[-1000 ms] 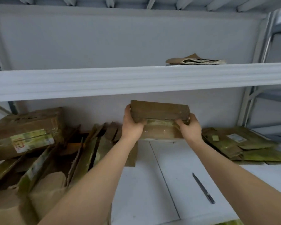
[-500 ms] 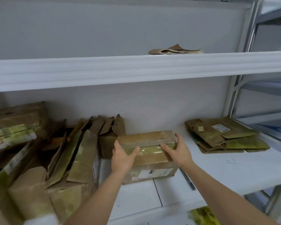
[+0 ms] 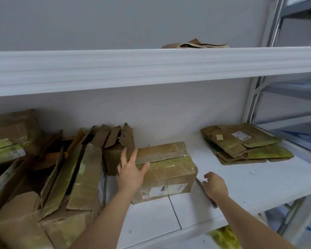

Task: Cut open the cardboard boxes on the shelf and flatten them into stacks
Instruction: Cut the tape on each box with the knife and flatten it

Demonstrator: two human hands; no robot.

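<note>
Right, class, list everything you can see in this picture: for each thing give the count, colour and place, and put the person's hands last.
Taped box: one, brown, middle of the lower shelf, shut.
Knife: one, dark, on the shelf right of the taped box, partly hidden by the right hand.
Opened boxes: several, brown, piled at the left.
Flattened stack: one, brown, right of the lower shelf.
Upper stack: one, brown, on the upper shelf.
Shelf: white.
Left hand: rests on the taped box's left end.
Right hand: over the knife, fingers curled; grip unclear.
</note>
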